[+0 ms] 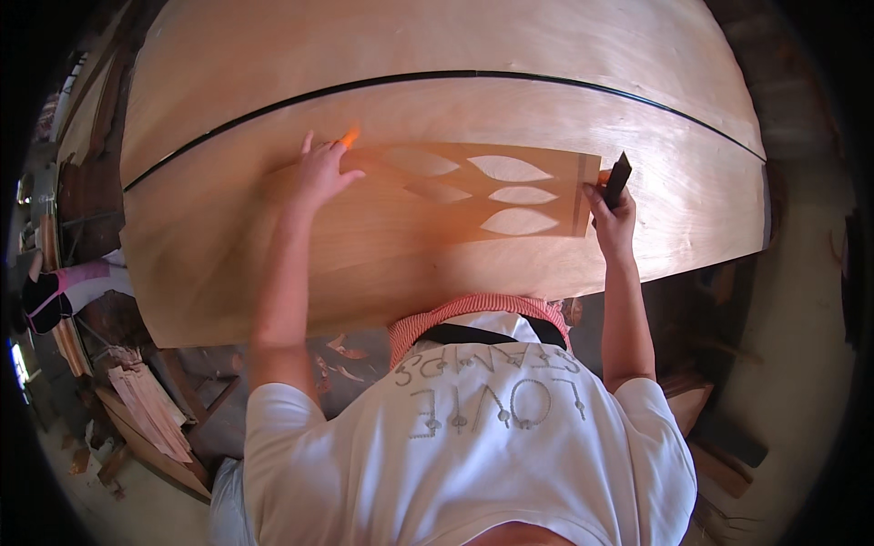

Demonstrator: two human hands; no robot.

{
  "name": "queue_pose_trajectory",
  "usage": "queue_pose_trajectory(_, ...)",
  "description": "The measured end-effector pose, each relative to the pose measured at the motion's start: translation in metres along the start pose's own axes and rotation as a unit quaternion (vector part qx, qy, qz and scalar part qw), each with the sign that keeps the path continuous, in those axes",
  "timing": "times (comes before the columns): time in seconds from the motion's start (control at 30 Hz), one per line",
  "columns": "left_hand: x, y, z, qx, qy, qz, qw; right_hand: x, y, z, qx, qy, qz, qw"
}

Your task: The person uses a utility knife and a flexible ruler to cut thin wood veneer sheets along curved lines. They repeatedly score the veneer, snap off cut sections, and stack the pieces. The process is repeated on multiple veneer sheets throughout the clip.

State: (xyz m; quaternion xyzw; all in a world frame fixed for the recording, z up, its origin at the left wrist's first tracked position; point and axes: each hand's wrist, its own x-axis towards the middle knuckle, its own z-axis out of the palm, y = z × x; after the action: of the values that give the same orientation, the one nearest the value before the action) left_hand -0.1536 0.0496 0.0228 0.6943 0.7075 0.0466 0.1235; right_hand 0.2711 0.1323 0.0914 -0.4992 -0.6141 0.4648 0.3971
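Note:
A thin brown stencil sheet [455, 196] with several leaf-shaped cutouts lies flat on a large pale plywood panel [437, 100]. My left hand [320, 171] presses on the stencil's left end, fingers spread, with an orange pencil [349, 137] poking out between them. At the stencil's right edge my right hand [612, 214] is closed around a dark, flat stick-like tool [618, 177] held upright against the sheet. My white shirt fills the lower middle of the view.
A dark seam [273, 107] runs across the plywood beyond the stencil. Offcuts and wood strips [146, 400] lie on the floor at lower left. Another person [64, 291] in dark and pink is at the far left. Timber pieces [701, 400] sit lower right.

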Motion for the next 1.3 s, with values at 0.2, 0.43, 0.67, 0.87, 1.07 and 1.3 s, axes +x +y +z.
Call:
queue_pose_trajectory(0.2, 0.06, 0.014, -0.07, 0.085, 0.296, 0.059, 0.949, 0.026, -0.022, -0.001, 0.033, 0.153, -0.09, 0.983)
queue_pose_trajectory(0.43, 0.076, 0.045, -0.068, 0.124, 0.453, -0.052, 0.881, 0.009, -0.01, -0.052, 0.048, 0.179, 0.052, 0.981)
queue_pose_trajectory(0.67, 0.003, 0.085, 0.033, -0.08, 0.228, -0.017, 0.97, -0.019, -0.003, -0.153, 0.0, 0.296, 0.091, 0.951)
queue_pose_trajectory(0.87, -0.044, 0.114, 0.056, -0.22, 0.118, 0.012, 0.968, -0.002, -0.192, -0.299, 0.057, 0.481, -0.201, 0.852)
queue_pose_trajectory(1.07, -0.05, 0.15, 0.066, -0.276, 0.09, 0.076, 0.954, -0.005, -0.308, -0.324, 0.165, 0.322, -0.196, 0.911)
queue_pose_trajectory(1.3, -0.056, 0.155, 0.074, -0.275, 0.088, 0.064, 0.955, 0.008, -0.309, -0.3, 0.163, 0.231, -0.125, 0.951)
